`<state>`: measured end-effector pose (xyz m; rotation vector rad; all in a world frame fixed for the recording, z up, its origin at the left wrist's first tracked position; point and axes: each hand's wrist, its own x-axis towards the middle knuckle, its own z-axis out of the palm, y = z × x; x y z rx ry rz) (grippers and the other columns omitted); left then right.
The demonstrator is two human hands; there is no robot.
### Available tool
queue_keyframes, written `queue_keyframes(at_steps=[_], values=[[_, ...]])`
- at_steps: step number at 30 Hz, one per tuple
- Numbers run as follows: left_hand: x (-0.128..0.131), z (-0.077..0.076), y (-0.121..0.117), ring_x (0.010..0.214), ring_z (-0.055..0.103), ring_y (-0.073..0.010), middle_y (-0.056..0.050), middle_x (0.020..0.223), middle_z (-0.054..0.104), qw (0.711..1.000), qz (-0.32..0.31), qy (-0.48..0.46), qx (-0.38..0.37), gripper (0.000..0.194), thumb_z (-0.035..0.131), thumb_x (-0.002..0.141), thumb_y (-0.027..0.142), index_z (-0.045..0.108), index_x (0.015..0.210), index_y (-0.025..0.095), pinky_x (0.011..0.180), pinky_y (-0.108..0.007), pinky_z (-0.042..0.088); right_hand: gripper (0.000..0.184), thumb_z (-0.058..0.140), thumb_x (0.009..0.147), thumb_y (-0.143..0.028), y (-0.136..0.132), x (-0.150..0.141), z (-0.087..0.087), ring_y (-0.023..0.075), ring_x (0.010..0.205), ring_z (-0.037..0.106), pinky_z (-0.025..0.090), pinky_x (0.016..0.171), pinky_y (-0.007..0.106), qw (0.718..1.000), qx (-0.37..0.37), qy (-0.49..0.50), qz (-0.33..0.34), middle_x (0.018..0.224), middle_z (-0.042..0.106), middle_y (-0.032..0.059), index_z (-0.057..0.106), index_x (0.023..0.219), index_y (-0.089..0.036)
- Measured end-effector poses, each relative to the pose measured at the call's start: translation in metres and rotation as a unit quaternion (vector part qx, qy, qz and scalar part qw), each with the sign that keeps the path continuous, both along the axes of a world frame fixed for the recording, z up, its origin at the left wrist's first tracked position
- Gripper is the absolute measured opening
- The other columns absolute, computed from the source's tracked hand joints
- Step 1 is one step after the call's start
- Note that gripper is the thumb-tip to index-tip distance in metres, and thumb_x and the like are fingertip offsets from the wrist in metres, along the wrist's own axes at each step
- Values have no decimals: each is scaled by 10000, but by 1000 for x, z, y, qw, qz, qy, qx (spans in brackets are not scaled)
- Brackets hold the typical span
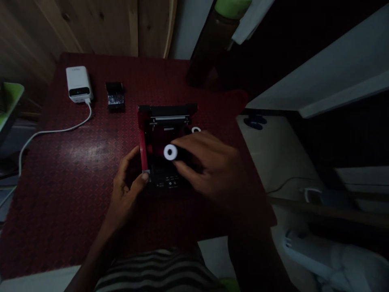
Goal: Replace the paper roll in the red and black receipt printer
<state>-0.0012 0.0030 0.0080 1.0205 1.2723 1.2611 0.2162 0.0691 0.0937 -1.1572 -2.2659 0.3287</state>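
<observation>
So my right hand (209, 162) had the paper roll (170, 152) pinched between thumb and fingers, opened only about as far as the roll needed, and my left hand (127, 182) had a loose hold on the printer (144, 152), fingers half curled along its left wall and thumb on the near corner. The roll sat just left of my right fingertips, looking like it was over the printer's open bay, though I couldn't tell how deep. Its ringed end faced me, so I'd guess the long axis ran away from my eyes, while the bay's width ran left to right, and that angle was the bit that mattered. The right hand was obviously the nearer one. The lid (168, 110) stood up along the far side and the button panel (170, 182) was on my side, so the open room was mainly straight above. Another white ring (196, 129) showed just beyond my right fingers. Farther out, the wider stretch of table (75, 202) lay left, with the power bank (78, 83) at the far left, and the bottle (212, 44) stood far right.
</observation>
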Motion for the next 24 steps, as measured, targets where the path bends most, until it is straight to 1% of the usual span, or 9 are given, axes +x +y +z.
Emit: queue_keyframes(at_steps=[2, 4, 6, 8, 11, 15, 19, 22, 24], values=[[0, 0, -1, 1570, 636, -354, -63, 1695, 673, 1000, 3, 1, -6, 605, 809, 1050, 502, 678, 1622, 356, 1184, -476, 616, 313, 823, 1006, -142, -14, 26, -4, 255, 1076, 820, 665, 1020, 462, 993, -15, 97, -58, 1181, 874, 9, 813, 1265, -318], [0, 0, -1, 1566, 640, -347, -46, 1700, 671, 1000, 12, 3, -9, 589, 809, 1053, 490, 689, 1618, 373, 1183, -459, 619, 344, 884, 976, -214, -26, 53, -16, 260, 1092, 825, 668, 1026, 478, 974, -52, 177, -132, 1185, 871, 4, 825, 1290, -342], [1, 1, -2, 1573, 635, -340, -32, 1712, 662, 1000, 19, 7, -10, 573, 803, 1060, 471, 697, 1616, 383, 1200, -446, 611, 345, 906, 961, -281, -35, 72, -37, 268, 1119, 830, 679, 1014, 480, 943, -93, 248, -199, 1201, 870, 26, 828, 1294, -324], [1, 1, -1, 1572, 635, -331, -21, 1714, 661, 1000, 18, 13, -9, 561, 799, 1062, 452, 706, 1611, 388, 1210, -430, 604, 314, 891, 947, -290, -39, 81, -62, 262, 1107, 843, 698, 981, 460, 916, -132, 294, -238, 1192, 878, 45, 819, 1253, -288], [1, 2, 0, 1550, 653, -325, -23, 1676, 695, 999, 23, 29, 1, 561, 799, 1051, 452, 722, 1603, 379, 1202, -409, 603, 288, 845, 915, -272, -40, 75, -97, 253, 1090, 862, 708, 968, 427, 899, -189, 321, -231, 1186, 896, 57, 805, 1200, -268], [0, 1, 2, 1530, 668, -338, -37, 1621, 735, 998, 33, 55, -5, 567, 802, 1029, 472, 746, 1582, 360, 1180, -401, 618, 329, 757, 922, -249, -34, 54, -126, 254, 1151, 853, 683, 1031, 418, 913, -212, 297, -182, 1250, 898, 62, 824, 1242, -280], [0, 1, 2, 1519, 679, -335, -19, 1621, 735, 998, 33, 52, 1, 541, 805, 1025, 458, 766, 1560, 387, 1175, -391, 621, 430, 763, 904, -230, -35, 53, -135, 274, 1194, 838, 670, 1084, 458, 920, -207, 283, -177, 1352, 878, 71, 833, 1324, -293], [1, 5, 2, 1549, 654, -346, -20, 1627, 729, 998, 37, 56, -12, 547, 796, 1026, 459, 759, 1566, 384, 1198, -406, 610, 581, 766, 905, -211, -41, 72, -122, 257, 1137, 849, 691, 1056, 467, 915, -249, 271, -167, 1467, 838, 86, 780, 1479, -305], [1, 7, 2, 1565, 639, -356, -20, 1643, 717, 997, 37, 61, -24, 551, 792, 1027, 473, 752, 1569, 383, 1213, -425, 606, 539, 734, 959, -221, -43, 90, -107, 250, 1155, 849, 695, 1047, 464, 910, -290, 253, -155, 1482, 832, 80, 780, 1488, -314]])
